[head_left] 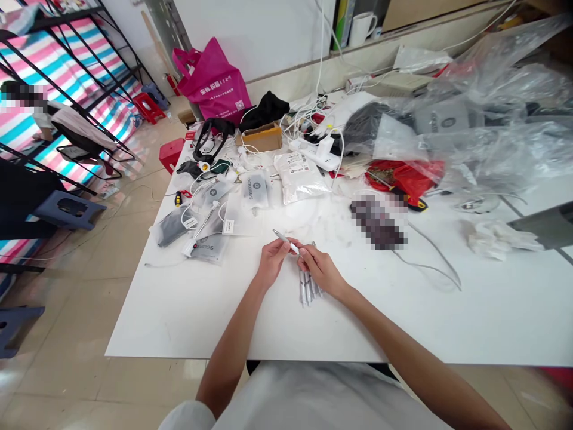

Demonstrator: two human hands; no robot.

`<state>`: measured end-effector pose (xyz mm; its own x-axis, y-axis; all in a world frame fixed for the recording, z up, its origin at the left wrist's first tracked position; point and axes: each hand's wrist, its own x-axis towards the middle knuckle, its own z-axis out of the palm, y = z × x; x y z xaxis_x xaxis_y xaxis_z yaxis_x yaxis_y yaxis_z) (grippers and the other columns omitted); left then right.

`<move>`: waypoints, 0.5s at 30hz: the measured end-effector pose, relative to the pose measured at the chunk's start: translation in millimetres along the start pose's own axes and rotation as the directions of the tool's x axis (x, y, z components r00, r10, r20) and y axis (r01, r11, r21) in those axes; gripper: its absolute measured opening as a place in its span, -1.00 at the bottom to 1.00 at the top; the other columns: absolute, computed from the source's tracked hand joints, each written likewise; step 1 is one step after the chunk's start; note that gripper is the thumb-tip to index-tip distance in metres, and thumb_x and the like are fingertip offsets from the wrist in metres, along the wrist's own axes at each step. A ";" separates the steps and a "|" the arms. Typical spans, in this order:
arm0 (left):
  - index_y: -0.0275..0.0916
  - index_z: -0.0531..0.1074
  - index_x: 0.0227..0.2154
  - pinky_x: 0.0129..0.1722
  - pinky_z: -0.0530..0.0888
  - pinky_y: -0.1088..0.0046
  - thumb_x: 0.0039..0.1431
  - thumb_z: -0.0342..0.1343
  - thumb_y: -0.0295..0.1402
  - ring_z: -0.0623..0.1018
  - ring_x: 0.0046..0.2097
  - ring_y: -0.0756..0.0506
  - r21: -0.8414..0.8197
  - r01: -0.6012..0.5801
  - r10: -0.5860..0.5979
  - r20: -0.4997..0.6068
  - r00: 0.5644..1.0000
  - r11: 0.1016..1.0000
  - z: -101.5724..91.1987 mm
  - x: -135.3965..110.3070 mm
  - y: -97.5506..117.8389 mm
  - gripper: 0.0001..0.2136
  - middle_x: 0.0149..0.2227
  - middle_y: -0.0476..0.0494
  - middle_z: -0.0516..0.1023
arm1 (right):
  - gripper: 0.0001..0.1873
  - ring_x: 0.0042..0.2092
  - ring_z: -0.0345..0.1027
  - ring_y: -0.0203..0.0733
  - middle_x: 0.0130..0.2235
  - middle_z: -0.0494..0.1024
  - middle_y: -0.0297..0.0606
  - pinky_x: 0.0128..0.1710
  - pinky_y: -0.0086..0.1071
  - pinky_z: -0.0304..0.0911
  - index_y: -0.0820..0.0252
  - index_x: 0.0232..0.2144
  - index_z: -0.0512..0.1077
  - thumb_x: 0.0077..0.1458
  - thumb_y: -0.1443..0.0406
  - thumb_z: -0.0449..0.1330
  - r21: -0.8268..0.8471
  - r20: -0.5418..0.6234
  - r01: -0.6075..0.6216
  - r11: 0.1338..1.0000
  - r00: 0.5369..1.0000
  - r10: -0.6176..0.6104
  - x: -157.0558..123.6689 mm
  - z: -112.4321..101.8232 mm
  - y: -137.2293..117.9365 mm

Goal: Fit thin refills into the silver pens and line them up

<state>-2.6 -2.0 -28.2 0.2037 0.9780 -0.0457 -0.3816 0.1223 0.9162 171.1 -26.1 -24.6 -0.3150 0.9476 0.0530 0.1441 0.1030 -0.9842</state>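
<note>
From the head camera: left hand (271, 263) partly closed, fingertips pinching a slim white pen (286, 242) in the air just above a white table (447, 322), the pen tilted, its far tip pointing up and to the left of the view. Right hand (322, 270) curled, fingertips pinching the pen's other end, palm low over a bundle of similar pens (308, 286) lying close together on the tabletop, just below both hands. Farther off on the table, sealed grey-and-white pouches (255, 190), a white power strip (313, 156), a cardboard box (262, 137), a red plastic bag (403, 176) and heaped clear plastic sheeting (492, 101). Beyond the table's far end, a magenta tote bag (210, 83). Right of the hands, one dark object blurred beyond telling.
</note>
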 end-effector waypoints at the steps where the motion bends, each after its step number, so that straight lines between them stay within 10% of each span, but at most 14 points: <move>1: -0.26 0.69 -0.16 -0.06 0.43 0.33 0.21 0.35 -0.09 0.53 -0.21 -0.08 -0.027 0.021 -0.020 0.017 1.000 0.999 0.1 -0.4 0.8 -0.67 -0.19 -0.22 0.64 | -0.52 -0.49 0.10 -0.27 -0.50 0.29 -0.44 -0.43 -0.33 0.11 0.08 -0.29 0.33 0.47 -0.09 -0.10 0.038 0.018 -0.020 0.999 1.000 0.019 -0.1 0.6 -0.7; 8: -0.24 0.65 -0.10 -0.04 0.42 0.33 0.08 0.46 -0.14 0.52 -0.23 -0.04 -0.198 0.086 -0.088 0.000 0.996 0.976 3.0 2.0 2.3 -0.62 -0.25 -0.13 0.60 | -0.56 -0.50 0.03 -0.28 -0.49 0.20 -0.47 -0.48 -0.35 0.03 0.08 -0.16 0.35 0.45 -0.10 -0.06 0.125 0.051 -0.045 0.991 0.998 0.039 -2.4 4.8 -3.3; 15: -0.23 0.59 -0.24 -0.15 0.42 0.41 0.15 0.42 -0.15 0.48 -0.24 -0.02 -0.258 0.077 -0.097 -0.067 0.993 0.963 0.5 4.4 6.9 -0.73 -0.25 -0.09 0.54 | -0.43 -0.39 0.33 -0.23 -0.25 0.51 -0.33 -0.37 -0.32 0.30 0.02 0.24 0.12 0.33 0.04 0.22 -0.152 0.009 0.145 0.978 0.989 -0.145 -4.6 5.9 8.1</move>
<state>-3.9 3.0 -21.8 0.1788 0.9705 -0.1615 -0.5843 0.2368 0.7762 168.2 -31.4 -33.8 -0.3412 0.9198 0.1936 0.2382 0.2838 -0.9288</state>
